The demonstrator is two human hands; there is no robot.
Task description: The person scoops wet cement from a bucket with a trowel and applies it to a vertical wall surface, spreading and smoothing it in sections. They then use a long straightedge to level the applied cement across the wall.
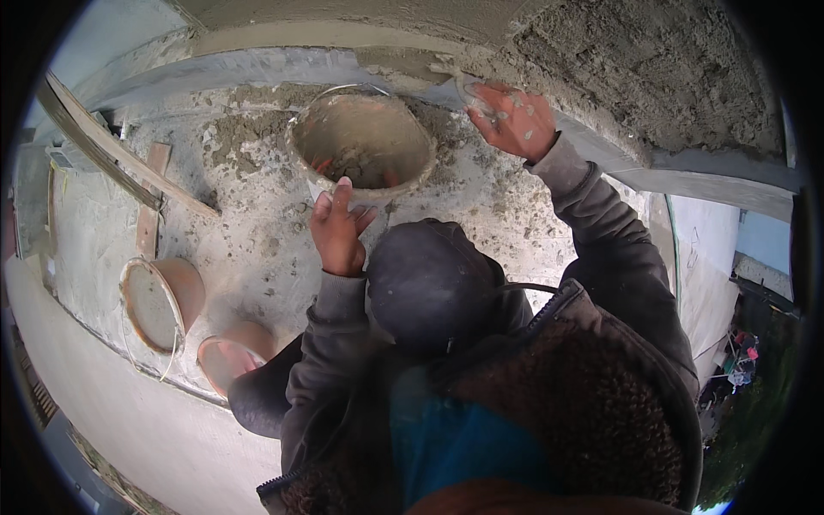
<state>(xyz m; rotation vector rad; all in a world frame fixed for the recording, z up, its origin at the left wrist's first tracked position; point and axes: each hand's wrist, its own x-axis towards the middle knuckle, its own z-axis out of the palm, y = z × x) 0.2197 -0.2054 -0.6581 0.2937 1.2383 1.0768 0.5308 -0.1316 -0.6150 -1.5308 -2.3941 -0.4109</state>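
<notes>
A large mortar-caked bucket stands in front of me against the foot of the wall, with wet grey mortar low inside. My left hand is at its near rim, thumb up over the edge and the other fingers curled by the outer side. To the right of the bucket my right hand, spotted with mortar, is closed at the ledge. A thin curved neck, seemingly a trowel's, juts from its fingers towards the wall; the blade blends into the mortar there.
Rough fresh mortar covers the wall surface at upper right, above a ledge. At left stand two smaller buckets, one holding grey liquid, the other beside my leg. Long boards lean at far left. Mortar splatters dot the floor.
</notes>
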